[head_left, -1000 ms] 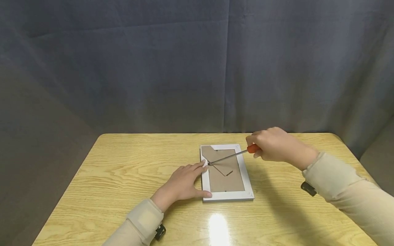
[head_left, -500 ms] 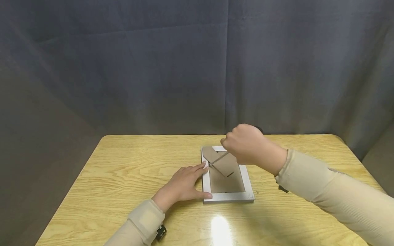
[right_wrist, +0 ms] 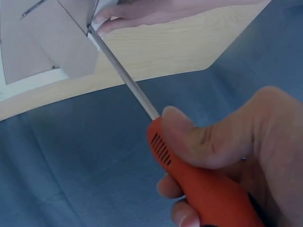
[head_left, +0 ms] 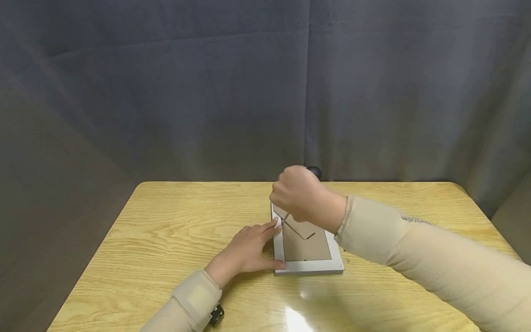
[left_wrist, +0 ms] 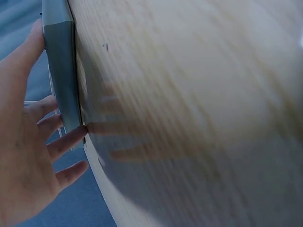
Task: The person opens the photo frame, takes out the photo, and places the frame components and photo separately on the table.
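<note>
A white picture frame (head_left: 309, 266) lies face down on the table, its brown backing board (head_left: 300, 249) upward. A stand flap of the same brown shows at the far left part of the board in the right wrist view. My left hand (head_left: 244, 251) rests on the frame's left border, fingers fairly straight and thumb on the near-left corner. My right hand (head_left: 304, 193) grips the orange handle of a screwdriver (right_wrist: 203, 184) above the frame. The metal shaft (right_wrist: 127, 78) slants down, its tip at the board's left edge beside my left fingertips. My right hand hides the frame's far part.
The wood-grain table (head_left: 186, 216) extends on both sides of the frame. Behind it hangs a dark grey curtain (head_left: 207, 101). A bright light reflection lies on the tabletop in front of the frame.
My right hand has swung left over the frame, turning so the back of the hand now faces up and the screwdriver stands steeper. The tip stays at the same spot; my left hand stays put.
</note>
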Motion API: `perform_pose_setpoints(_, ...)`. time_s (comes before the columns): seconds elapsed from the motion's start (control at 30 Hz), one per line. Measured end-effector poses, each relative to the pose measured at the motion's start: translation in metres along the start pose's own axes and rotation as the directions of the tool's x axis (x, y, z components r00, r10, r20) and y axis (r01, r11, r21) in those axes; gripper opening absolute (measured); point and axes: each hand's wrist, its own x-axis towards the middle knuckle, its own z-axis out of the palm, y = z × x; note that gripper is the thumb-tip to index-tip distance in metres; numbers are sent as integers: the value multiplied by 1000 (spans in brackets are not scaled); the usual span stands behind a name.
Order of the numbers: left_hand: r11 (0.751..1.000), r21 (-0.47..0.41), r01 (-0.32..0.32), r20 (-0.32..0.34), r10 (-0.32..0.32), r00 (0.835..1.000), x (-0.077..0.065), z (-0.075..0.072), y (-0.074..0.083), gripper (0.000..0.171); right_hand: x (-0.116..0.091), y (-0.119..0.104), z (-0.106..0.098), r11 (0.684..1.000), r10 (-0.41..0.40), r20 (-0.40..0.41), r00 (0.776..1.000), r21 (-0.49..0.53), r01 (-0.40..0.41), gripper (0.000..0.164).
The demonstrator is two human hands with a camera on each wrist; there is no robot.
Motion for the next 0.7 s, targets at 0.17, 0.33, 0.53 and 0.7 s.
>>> perform_pose_setpoints(0.17,1000,-10,3,-22,-3,1000,-2,-1,-1,94,10,-3,-9,998,-29,50,998,-47,32,10)
perform_pose_setpoints(0.33,1000,-25,-1,-31,1,1000,-5,1,-2,92,19,-12,-18,984,-66,69,995,-159,76,6)
perform_pose_setpoints(0.53,1000,2,11,5,-11,1000,-5,0,1,93,32,-23,-27,961,-90,155,984,-245,126,11)
perform_pose_setpoints(0.7,1000,27,14,15,-15,1000,0,1,2,93,37,-26,-29,957,-88,166,982,-261,130,11)
